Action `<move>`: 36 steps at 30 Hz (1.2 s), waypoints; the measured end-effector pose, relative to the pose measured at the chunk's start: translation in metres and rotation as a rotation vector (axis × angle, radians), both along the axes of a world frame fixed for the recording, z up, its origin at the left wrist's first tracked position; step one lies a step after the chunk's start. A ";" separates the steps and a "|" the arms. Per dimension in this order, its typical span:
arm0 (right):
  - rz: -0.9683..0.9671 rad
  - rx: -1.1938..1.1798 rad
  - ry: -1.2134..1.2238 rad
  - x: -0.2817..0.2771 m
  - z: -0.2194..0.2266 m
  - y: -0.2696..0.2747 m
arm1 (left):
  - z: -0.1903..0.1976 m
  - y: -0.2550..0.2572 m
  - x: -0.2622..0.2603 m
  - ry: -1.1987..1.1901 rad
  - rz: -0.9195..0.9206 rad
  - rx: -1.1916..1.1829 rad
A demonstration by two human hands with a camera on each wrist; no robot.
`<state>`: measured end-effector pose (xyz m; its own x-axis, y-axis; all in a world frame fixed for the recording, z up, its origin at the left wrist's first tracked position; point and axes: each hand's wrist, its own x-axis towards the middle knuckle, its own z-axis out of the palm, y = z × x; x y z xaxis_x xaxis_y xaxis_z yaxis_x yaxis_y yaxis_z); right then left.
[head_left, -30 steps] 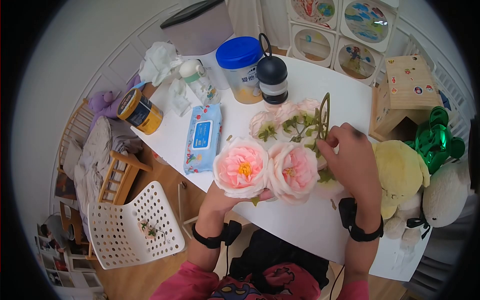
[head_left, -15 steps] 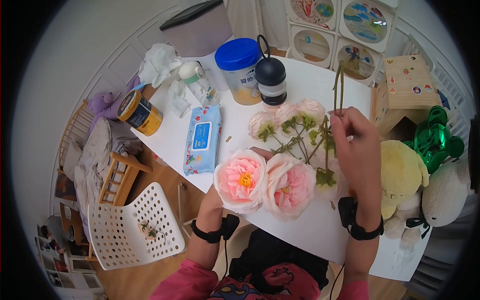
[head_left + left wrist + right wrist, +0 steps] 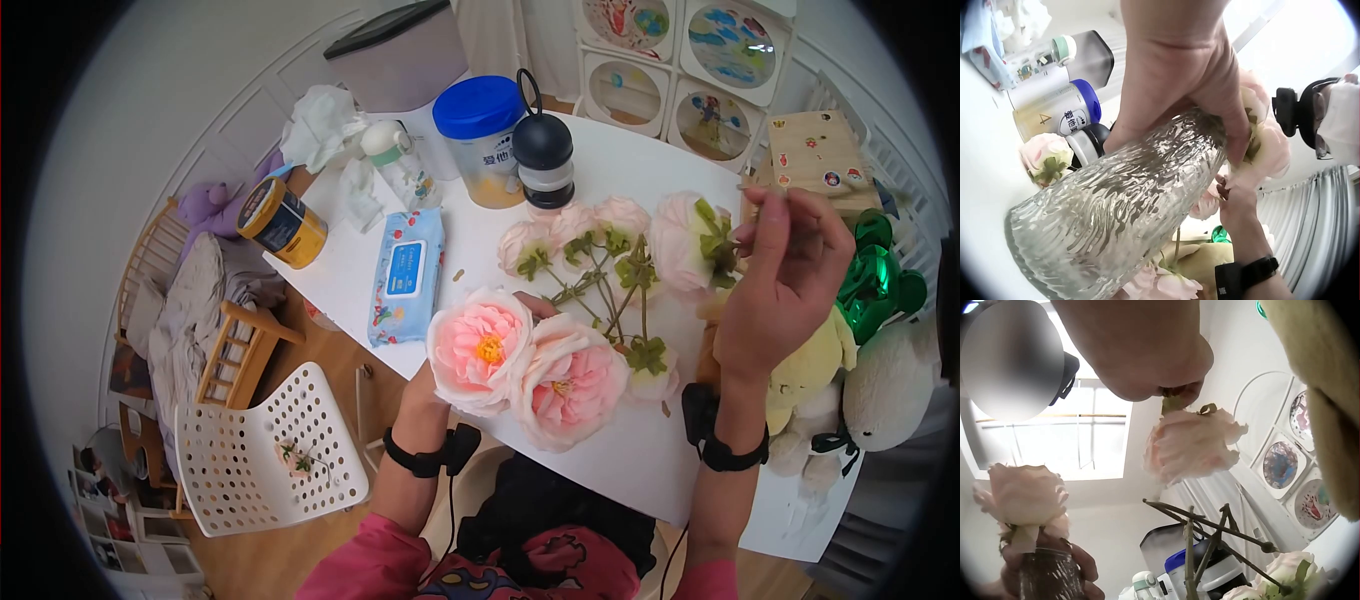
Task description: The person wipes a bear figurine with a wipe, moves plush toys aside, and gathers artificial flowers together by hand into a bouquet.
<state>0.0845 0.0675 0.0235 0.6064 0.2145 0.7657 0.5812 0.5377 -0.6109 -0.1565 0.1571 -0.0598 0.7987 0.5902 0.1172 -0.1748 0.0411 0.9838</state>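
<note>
While the left hand (image 3: 1172, 69) grips the glass vase (image 3: 1116, 206), likely slippery and fragile, near its mouth, the right hand (image 3: 788, 290) pinches 1 pale rose (image 3: 682, 245) at its green base (image 3: 718, 247), right of the vase; it seems light, soft, best held there.

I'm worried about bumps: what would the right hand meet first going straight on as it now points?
Probably the stickered wooden box, beyond the right hand in the head view; depth is unclear, so it might pass above.
</note>
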 end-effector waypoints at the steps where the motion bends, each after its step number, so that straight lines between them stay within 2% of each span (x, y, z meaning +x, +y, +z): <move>1: -0.019 0.005 -0.001 0.001 0.002 -0.004 | 0.003 0.003 0.002 0.056 -0.042 0.084; 5: 0.058 -0.005 0.015 0.002 0.012 -0.009 | 0.003 0.010 0.002 0.042 -0.093 0.100; 8: 0.243 -0.039 0.032 0.000 0.020 -0.012 | -0.023 -0.005 -0.010 0.001 0.035 0.088; 11: 0.430 -0.022 -0.001 0.003 0.015 -0.010 | -0.022 -0.018 -0.013 -0.024 0.118 0.081; 12: 0.523 -0.009 -0.025 0.004 0.012 -0.009 | 0.000 -0.031 -0.005 0.075 0.181 0.338; 13: 0.521 -0.009 -0.024 0.004 0.012 -0.010 | 0.011 -0.038 0.000 0.174 0.243 0.596; 15: 0.383 -0.100 0.118 0.004 0.011 -0.012 | 0.005 -0.046 0.002 0.215 0.290 0.534; 16: 0.383 -0.101 0.116 0.006 0.011 -0.014 | 0.002 -0.051 0.003 0.254 0.338 0.472; 17: 0.392 -0.226 0.239 0.012 0.010 -0.019 | -0.001 -0.059 0.006 0.252 0.338 0.470; 18: 0.399 -0.350 0.362 0.017 0.009 -0.023 | -0.003 -0.068 0.011 0.290 0.469 0.497; 19: 0.400 -0.350 0.360 0.024 -0.003 -0.029 | -0.004 -0.075 0.017 0.327 0.603 0.522; 21: -0.165 -0.477 -0.098 0.030 -0.028 -0.035 | -0.003 -0.082 0.028 0.245 0.679 0.492; 22: -0.165 -0.478 -0.098 0.031 -0.030 -0.035 | -0.002 -0.086 0.033 0.166 0.752 0.460; 30: 0.932 -0.012 0.261 -0.009 0.012 -0.021 | 0.001 -0.079 0.055 0.090 0.836 0.422; 31: 0.931 -0.011 0.261 -0.009 0.017 -0.025 | 0.001 -0.076 0.056 0.083 0.858 0.431; 33: 0.881 -0.080 0.907 -0.009 0.025 -0.032 | 0.002 -0.072 0.054 0.104 0.840 0.450; 34: 0.883 -0.080 0.906 -0.007 0.025 -0.031 | 0.002 -0.070 0.053 0.124 0.822 0.468; 36: 0.800 -0.223 0.663 -0.001 0.026 -0.027 | 0.003 -0.067 0.048 0.115 0.787 0.442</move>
